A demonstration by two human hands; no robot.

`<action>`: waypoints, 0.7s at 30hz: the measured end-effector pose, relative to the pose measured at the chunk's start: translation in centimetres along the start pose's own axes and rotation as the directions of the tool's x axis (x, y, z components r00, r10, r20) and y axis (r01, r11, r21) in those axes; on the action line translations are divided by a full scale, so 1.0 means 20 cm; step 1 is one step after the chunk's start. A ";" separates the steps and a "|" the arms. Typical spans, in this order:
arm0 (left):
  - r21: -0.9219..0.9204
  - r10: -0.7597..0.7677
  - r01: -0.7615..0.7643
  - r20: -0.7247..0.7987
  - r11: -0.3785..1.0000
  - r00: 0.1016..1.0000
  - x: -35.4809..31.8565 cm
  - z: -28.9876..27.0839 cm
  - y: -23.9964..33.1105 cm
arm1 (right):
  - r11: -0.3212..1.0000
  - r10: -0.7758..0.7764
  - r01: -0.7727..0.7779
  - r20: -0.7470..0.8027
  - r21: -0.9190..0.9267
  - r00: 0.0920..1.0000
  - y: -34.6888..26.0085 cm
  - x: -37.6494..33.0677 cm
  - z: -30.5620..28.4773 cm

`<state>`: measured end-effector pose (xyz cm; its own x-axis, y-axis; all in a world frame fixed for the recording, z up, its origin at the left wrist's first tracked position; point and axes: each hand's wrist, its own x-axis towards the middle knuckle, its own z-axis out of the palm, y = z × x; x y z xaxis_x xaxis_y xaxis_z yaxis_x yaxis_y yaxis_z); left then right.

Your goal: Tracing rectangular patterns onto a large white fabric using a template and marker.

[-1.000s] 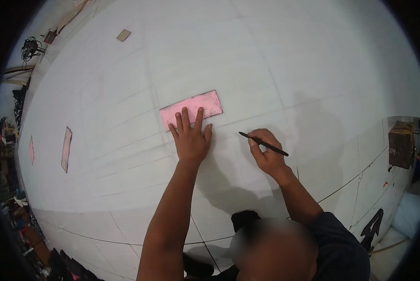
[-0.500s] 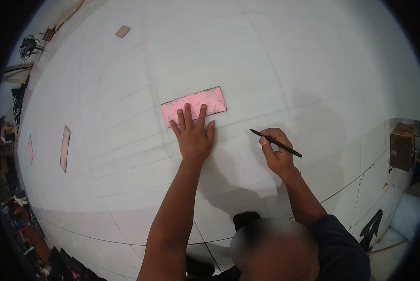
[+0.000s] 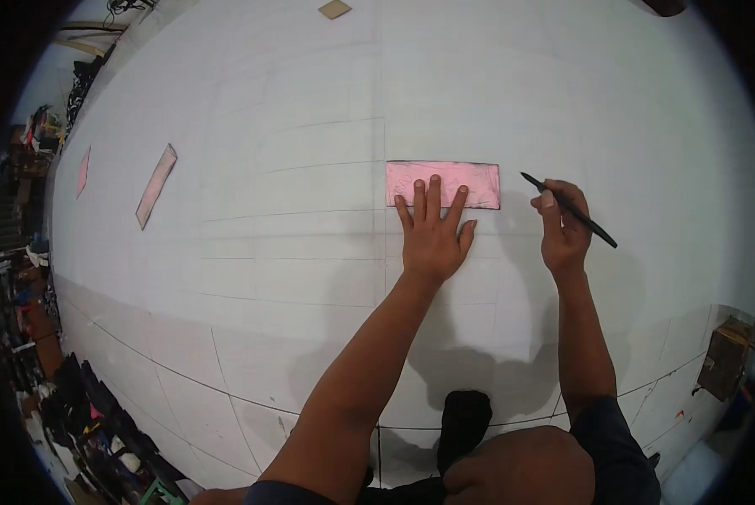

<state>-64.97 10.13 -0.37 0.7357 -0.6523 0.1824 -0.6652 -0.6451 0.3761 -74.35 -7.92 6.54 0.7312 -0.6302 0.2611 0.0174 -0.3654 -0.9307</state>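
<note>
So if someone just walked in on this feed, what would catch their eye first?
Probably the pink rectangular template lying on the big white gridded sheet, with the left hand pressed flat on its lower edge. Just right of it, the right hand holds a black pen. Two more pink strips lie far left.

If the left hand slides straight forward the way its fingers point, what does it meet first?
The left hand already has its fingertips on the pink rectangular template, so it would ride further over that. Beyond it, only the white gridded sheet shows.
</note>
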 end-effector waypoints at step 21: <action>-0.030 0.007 -0.006 0.042 1.000 0.999 -0.01 -0.03 0.01 | 0.964 0.266 -0.225 0.504 -0.143 0.822 -0.04 0.27 0.74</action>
<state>-65.22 10.30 0.27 0.7250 -0.6730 0.1465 -0.6653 -0.6292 0.4017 -60.40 -0.95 4.92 0.9490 -0.2702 -0.1623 -0.2449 -0.3081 -0.9193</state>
